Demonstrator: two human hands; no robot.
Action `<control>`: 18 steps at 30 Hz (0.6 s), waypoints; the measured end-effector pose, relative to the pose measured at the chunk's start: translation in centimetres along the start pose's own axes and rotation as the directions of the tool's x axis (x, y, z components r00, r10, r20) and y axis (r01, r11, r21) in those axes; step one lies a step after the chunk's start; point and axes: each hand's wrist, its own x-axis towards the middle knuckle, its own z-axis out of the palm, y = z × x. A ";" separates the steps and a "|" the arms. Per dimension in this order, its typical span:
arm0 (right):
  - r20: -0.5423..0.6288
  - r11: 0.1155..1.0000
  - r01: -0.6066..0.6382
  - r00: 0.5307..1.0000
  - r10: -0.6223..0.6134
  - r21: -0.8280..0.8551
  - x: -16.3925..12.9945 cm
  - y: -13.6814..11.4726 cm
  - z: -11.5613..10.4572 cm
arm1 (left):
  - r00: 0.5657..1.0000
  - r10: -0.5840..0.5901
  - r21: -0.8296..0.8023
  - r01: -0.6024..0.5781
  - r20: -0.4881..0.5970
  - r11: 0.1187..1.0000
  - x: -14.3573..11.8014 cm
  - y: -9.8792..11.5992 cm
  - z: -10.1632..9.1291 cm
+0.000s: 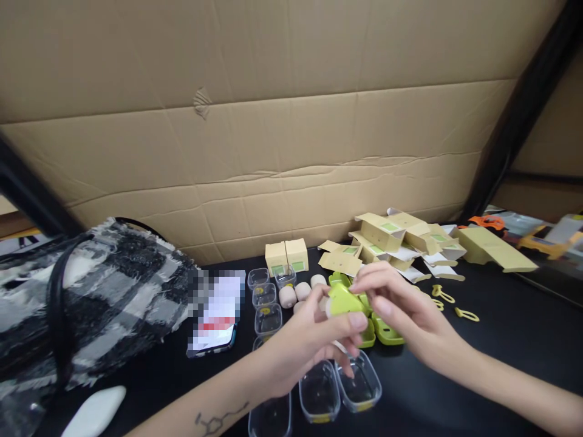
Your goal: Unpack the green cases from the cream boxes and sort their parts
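Both hands meet over the middle of the black table [501,340]. My left hand [305,343] and my right hand [401,309] together grip a small lime-green plastic piece [342,300], holding it just above the table. Under the hands lie more green pieces [387,334]. Clear plastic cases [339,385] sit right below my left hand. Beige egg-shaped sponges [296,293] lie just behind the hands.
A plaid bag [100,303] fills the left side, with a phone [214,318] beside it. Small cardboard boxes [286,256] and a heap of flat and open boxes [392,243] stand at the back. Yellow loops [455,303] lie to the right. A cardboard wall [291,121] closes the back.
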 end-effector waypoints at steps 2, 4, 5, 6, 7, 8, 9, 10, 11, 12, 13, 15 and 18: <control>0.073 0.994 0.091 0.994 -0.086 -0.061 0.1 0.1 -0.4 | 1.000 0.003 0.019 -0.003 -0.014 1.000 -0.1 0.5 0.0; 0.087 0.978 0.167 0.984 -0.157 -0.122 0.0 0.1 -0.4 | 1.000 0.014 0.039 -0.013 -0.021 0.999 -0.2 0.7 0.1; 0.084 0.967 0.203 0.978 -0.192 -0.154 -0.1 0.2 -0.3 | 1.000 0.022 0.052 -0.021 -0.016 0.998 -0.3 0.7 0.2; 0.077 0.955 0.234 0.972 -0.223 -0.181 -0.1 0.2 -0.2 | 1.000 0.026 0.067 -0.026 -0.003 0.997 -0.3 0.7 0.3; 0.072 0.945 0.256 0.966 -0.246 -0.201 -0.2 0.3 -0.1 | 1.000 0.026 0.089 -0.027 0.011 0.996 -0.4 0.7 0.4; 0.070 0.936 0.276 0.961 -0.267 -0.221 -0.2 0.3 0.0 | 1.000 0.020 0.122 -0.022 0.024 0.992 -0.5 0.7 0.5; 0.076 0.924 0.294 0.956 -0.284 -0.246 -0.2 0.3 0.0 | 0.999 0.013 0.163 -0.018 0.031 0.986 -0.6 0.7 0.5; 0.089 0.909 0.312 0.950 -0.299 -0.276 -0.3 0.2 -0.1 | 0.999 0.012 0.208 -0.019 0.033 0.978 -0.6 0.7 0.6; 0.106 0.891 0.334 0.943 -0.317 -0.308 -0.3 0.2 -0.2 | 0.999 0.018 0.249 -0.026 0.036 0.968 -0.6 0.8 0.5; 0.123 0.873 0.356 0.935 -0.334 -0.335 -0.3 0.2 -0.3 | 0.998 0.031 0.280 -0.043 0.047 0.959 -0.6 0.8 0.5; 0.134 0.858 0.374 0.927 -0.349 -0.352 -0.3 0.1 -0.4 | 0.997 0.042 0.300 -0.059 0.065 0.952 -0.5 0.9 0.4; 0.140 0.851 0.388 0.922 -0.362 -0.353 -0.4 0.0 -0.6 | 0.994 0.035 0.326 -0.066 0.099 0.943 -0.5 0.9 0.1; 0.209 0.849 0.419 0.906 -0.368 -0.323 -0.5 -0.4 -0.8 | 0.997 0.008 0.437 -0.039 0.072 0.898 -0.7 0.9 -0.3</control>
